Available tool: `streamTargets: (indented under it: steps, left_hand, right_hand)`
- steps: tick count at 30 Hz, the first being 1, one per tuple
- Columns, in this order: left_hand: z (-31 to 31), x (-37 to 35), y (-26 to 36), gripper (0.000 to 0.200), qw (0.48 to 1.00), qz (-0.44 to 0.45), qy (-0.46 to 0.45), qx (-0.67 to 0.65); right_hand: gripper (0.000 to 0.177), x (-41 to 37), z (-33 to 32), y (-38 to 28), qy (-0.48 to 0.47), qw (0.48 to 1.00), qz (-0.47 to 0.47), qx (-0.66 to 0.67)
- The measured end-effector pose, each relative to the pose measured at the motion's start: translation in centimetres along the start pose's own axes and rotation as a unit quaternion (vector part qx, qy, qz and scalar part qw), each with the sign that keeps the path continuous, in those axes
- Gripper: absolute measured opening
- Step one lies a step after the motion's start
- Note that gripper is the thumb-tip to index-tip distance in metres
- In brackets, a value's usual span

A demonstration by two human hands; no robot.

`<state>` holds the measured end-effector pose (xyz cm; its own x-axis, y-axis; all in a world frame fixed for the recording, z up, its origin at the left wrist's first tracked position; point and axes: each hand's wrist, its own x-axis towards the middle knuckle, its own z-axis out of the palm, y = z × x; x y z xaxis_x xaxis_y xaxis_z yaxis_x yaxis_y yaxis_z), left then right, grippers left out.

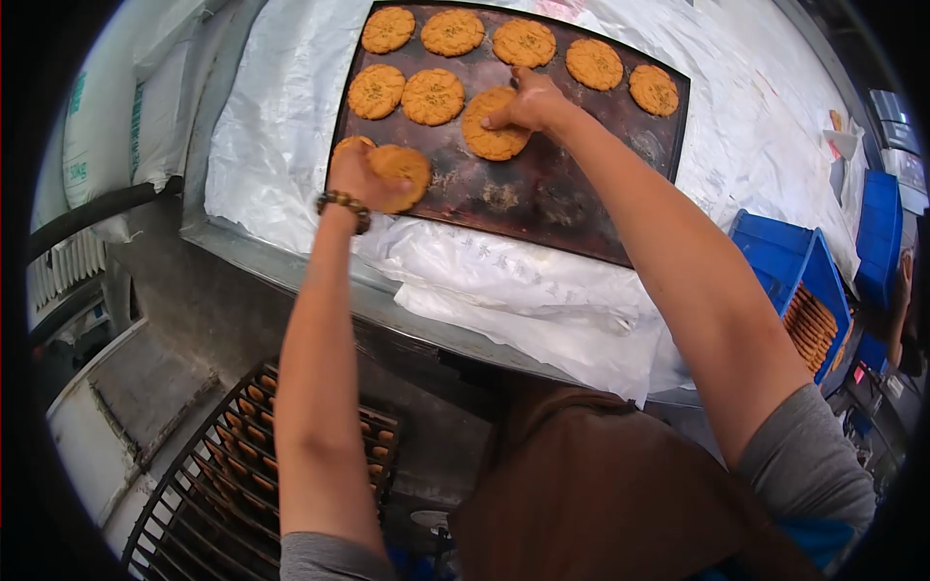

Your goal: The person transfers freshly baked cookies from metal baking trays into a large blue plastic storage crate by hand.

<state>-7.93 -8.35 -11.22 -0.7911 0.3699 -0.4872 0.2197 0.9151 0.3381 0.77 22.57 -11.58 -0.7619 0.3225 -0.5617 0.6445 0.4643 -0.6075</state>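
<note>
A dark baking tray point(542, 198) lies on white plastic sheeting and carries several round golden cookies. My left hand point(360, 179), with a bead bracelet at the wrist, grips a cookie point(402, 167) at the tray's near left edge; a second cookie point(351, 144) peeks out behind the hand. My right hand point(531, 102) reaches to the tray's middle, its fingers pinching the upper edge of another cookie point(492, 131). More cookies point(452, 33) sit in rows along the tray's far side.
White plastic sheeting point(504, 281) covers the metal table. A blue crate point(796, 266) stacked with cookies stands at the right. White sacks point(107, 107) lean at the left. A black wire rack point(208, 484) with small pieces sits low on the left.
</note>
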Motion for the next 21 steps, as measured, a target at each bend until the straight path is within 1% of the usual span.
streamTargets:
  steps: [1,2,3,4,6,7,9,10,11,12,13,14,15,16,18,19,20,21]
  left_hand:
    - [-0.3,1.1,-1.6,0.095,1.0,0.016,0.003,-0.017]
    - [-2.3,0.6,-1.0,0.101,0.999,0.031,-0.002,0.03]
    - [-2.9,1.4,-2.5,0.11,0.996,0.048,-0.018,0.069]
    - [-3.3,2.1,-3.3,0.114,0.994,0.06,-0.046,0.085]
    - [-3.8,3.8,-4.4,0.118,0.982,0.096,-0.106,0.123]
    - [-4.0,3.9,-3.2,0.118,0.982,0.105,-0.107,0.118]
    - [-4.9,3.6,-0.9,0.12,0.97,0.024,-0.144,0.196]
    - [-5.2,3.4,0.1,0.121,0.966,0.02,-0.144,0.215]
    - [-5.4,3.0,0.9,0.118,0.965,-0.001,-0.139,0.223]
    - [-5.9,2.0,2.3,0.115,0.963,-0.024,-0.134,0.23]
    - [-5.9,1.5,2.8,0.115,0.964,-0.017,-0.135,0.228]
    - [-5.9,1.0,3.3,0.11,0.953,-0.011,-0.107,0.284]
    - [-5.8,0.6,3.6,0.105,0.937,-0.005,-0.079,0.34]
    - [-5.3,0.3,3.1,0.105,0.937,-0.001,-0.081,0.34]
    - [-4.3,-0.1,1.8,0.095,0.946,0.095,-0.03,0.307]
    - [-4.3,-0.4,2.1,0.088,0.966,0.092,-0.058,0.233]
    - [-4.5,-0.5,2.6,0.088,0.966,0.092,-0.059,0.235]
    - [-4.8,-0.5,3.1,0.088,0.974,0.083,-0.083,0.194]
  right_hand:
    - [0.119,0.3,0.1,0.5,-0.001,1.0,0.003,-0.003]
    - [0.119,0.6,0.3,0.8,-0.035,0.999,0.007,0.004]
    - [0.118,0.8,0.5,0.9,-0.069,0.998,0.011,0.011]
    - [0.118,0.5,0.4,0.3,-0.07,0.997,0.01,0.009]
    - [0.111,-0.6,-0.2,-0.2,-0.126,0.991,0.009,-0.052]
    - [0.111,-1.3,0.0,0.0,-0.119,0.991,0.017,-0.057]
    - [0.101,-2.6,0.9,0.4,-0.005,0.991,-0.066,-0.117]
    - [0.101,-3.1,1.1,1.3,0.001,0.991,-0.06,-0.123]
    - [0.102,-3.6,1.2,2.1,-0.007,0.998,-0.068,0.0]
    - [0.102,-3.7,1.3,3.3,-0.014,0.989,-0.077,0.123]
    - [0.101,-3.5,1.3,4.4,0.021,0.988,-0.092,0.126]
    - [0.101,-3.0,0.0,5.9,0.025,0.988,-0.089,0.124]
    - [0.09,-3.3,-2.3,7.1,0.035,0.984,-0.073,0.16]
    - [0.079,-3.8,-4.8,8.3,0.045,0.978,-0.056,0.196]
    - [0.076,-5.2,-10.8,9.6,0.088,0.971,-0.034,0.219]
    - [0.075,-4.6,-13.4,11.9,0.089,0.97,-0.03,0.226]
    - [0.075,-3.5,-15.8,14.1,0.088,0.968,-0.027,0.235]
    - [0.072,-2.6,-17.7,15.9,0.083,0.969,-0.01,0.232]
